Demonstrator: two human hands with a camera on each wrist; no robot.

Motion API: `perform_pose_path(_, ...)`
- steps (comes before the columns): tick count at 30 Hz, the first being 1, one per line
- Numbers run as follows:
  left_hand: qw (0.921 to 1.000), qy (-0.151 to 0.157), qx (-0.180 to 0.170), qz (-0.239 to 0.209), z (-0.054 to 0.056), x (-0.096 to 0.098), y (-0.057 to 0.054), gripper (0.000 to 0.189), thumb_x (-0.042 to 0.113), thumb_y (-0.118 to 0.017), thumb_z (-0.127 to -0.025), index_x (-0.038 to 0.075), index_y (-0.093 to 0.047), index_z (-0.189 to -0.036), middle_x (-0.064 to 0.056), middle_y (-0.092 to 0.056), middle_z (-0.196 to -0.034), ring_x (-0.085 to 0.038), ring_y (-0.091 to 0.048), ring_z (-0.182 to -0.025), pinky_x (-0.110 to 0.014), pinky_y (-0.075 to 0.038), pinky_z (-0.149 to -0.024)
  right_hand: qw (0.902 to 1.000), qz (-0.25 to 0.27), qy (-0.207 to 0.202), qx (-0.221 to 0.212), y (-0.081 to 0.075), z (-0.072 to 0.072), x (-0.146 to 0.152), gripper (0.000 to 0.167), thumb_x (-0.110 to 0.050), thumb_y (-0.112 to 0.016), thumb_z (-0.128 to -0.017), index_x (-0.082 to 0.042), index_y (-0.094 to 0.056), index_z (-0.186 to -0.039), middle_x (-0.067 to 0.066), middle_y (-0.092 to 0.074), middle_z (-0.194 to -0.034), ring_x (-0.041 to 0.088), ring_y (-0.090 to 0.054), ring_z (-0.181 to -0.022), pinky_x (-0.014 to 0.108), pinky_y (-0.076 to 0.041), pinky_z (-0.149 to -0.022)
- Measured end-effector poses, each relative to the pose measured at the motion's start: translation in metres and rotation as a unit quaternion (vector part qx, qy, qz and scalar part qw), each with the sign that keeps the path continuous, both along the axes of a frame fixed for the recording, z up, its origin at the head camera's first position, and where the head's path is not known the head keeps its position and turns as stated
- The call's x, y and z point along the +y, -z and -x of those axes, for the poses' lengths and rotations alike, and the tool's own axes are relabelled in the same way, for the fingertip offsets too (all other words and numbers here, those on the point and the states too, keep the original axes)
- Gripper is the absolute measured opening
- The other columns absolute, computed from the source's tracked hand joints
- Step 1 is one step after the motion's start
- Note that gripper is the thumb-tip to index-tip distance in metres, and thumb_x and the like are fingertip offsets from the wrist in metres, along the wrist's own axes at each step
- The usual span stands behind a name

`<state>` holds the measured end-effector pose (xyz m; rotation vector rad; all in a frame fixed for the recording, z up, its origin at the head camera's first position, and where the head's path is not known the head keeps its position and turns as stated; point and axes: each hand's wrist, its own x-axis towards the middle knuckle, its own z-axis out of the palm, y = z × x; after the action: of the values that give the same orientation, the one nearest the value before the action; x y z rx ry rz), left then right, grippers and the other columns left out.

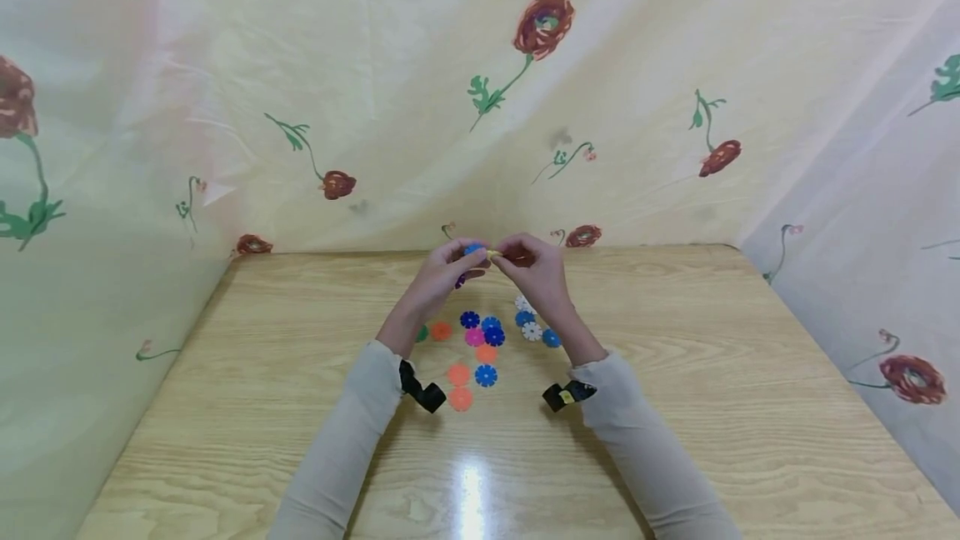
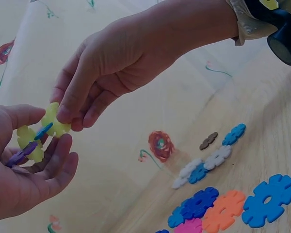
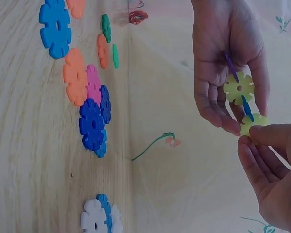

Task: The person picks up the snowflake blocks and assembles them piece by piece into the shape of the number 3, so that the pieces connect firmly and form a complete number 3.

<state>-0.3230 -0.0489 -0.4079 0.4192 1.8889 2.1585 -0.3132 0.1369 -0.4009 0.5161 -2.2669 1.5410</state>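
Above the table, both hands meet at a short chain of notched plastic snowflake discs slotted together. The chain runs from a purple disc through a yellow disc and a blue disc to a yellow end disc. My left hand holds the chain between thumb and fingers, with the purple disc against its palm. From the other side, the thumb and fingers of my right hand pinch the yellow end disc, covering part of it.
Loose discs lie on the wooden table below the hands: orange discs, a pink disc, blue discs, white discs and green ones. A flowered cloth hangs behind the table's far edge.
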Motion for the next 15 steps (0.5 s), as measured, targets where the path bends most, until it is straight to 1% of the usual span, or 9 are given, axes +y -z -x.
perform_pose_path(3,0.9999,-0.008,-0.007,0.000,0.000,-0.003,-0.002,0.031,0.021,-0.058,-0.105,0.000,-0.062,-0.128,-0.005,-0.064,-0.116,-0.032,-0.061,-0.122,-0.052,-0.042,-0.118,1.0000,-0.003,-0.008,-0.003,-0.001,-0.001,-0.001,0.016,-0.008,-0.077,-0.091,0.000,-0.073,-0.105,0.017,-0.074,-0.100,0.029,-0.072,-0.091,0.021,-0.061,-0.081)
perform_pose_path(5,0.9998,-0.014,-0.011,-0.001,0.001,-0.004,-0.004,0.031,0.021,-0.060,-0.105,-0.001,-0.062,-0.127,-0.005,-0.064,-0.114,-0.035,-0.060,-0.124,-0.054,-0.039,-0.119,0.9999,-0.005,-0.013,-0.009,-0.004,-0.002,-0.001,0.019,-0.007,-0.077,-0.091,0.000,-0.072,-0.109,0.018,-0.073,-0.102,0.029,-0.072,-0.092,0.019,-0.060,-0.080)
perform_pose_path(7,0.9997,-0.017,-0.014,0.000,0.000,-0.006,-0.006,0.033,0.021,-0.060,-0.104,-0.002,-0.062,-0.128,-0.005,-0.064,-0.113,-0.032,-0.062,-0.121,-0.055,-0.038,-0.119,0.9997,-0.007,-0.018,-0.016,-0.006,-0.003,0.000,0.022,-0.006,-0.076,-0.091,0.000,-0.070,-0.112,0.018,-0.072,-0.104,0.030,-0.071,-0.094,0.017,-0.059,-0.079)
perform_pose_path(9,0.9997,-0.019,-0.013,0.000,0.001,-0.007,-0.007,0.035,0.021,-0.059,-0.105,-0.003,-0.061,-0.130,-0.005,-0.064,-0.113,-0.025,-0.064,-0.114,-0.053,-0.040,-0.119,0.9994,-0.010,-0.020,-0.025,-0.007,-0.004,0.002,0.024,-0.006,-0.076,-0.092,-0.001,-0.070,-0.114,0.018,-0.072,-0.105,0.030,-0.071,-0.094,0.016,-0.058,-0.078)
perform_pose_path(12,0.9997,-0.019,-0.011,-0.006,0.002,-0.010,-0.007,0.037,0.020,-0.059,-0.105,-0.005,-0.059,-0.133,-0.003,-0.064,-0.110,-0.016,-0.064,-0.106,-0.053,-0.039,-0.119,0.9989,-0.022,-0.023,-0.035,-0.008,-0.005,0.005,0.026,-0.009,-0.076,-0.092,-0.002,-0.070,-0.116,0.019,-0.072,-0.105,0.031,-0.071,-0.092,0.014,-0.056,-0.077)
perform_pose_path(15,0.9995,-0.027,-0.014,-0.012,0.003,-0.014,-0.006,0.038,0.020,-0.060,-0.105,-0.005,-0.059,-0.133,-0.001,-0.063,-0.106,-0.014,-0.064,-0.104,-0.055,-0.038,-0.120,0.9976,-0.040,-0.036,-0.044,-0.006,-0.006,0.008,0.026,-0.010,-0.076,-0.092,-0.004,-0.070,-0.117,0.017,-0.073,-0.103,0.029,-0.071,-0.089,0.016,-0.057,-0.076)
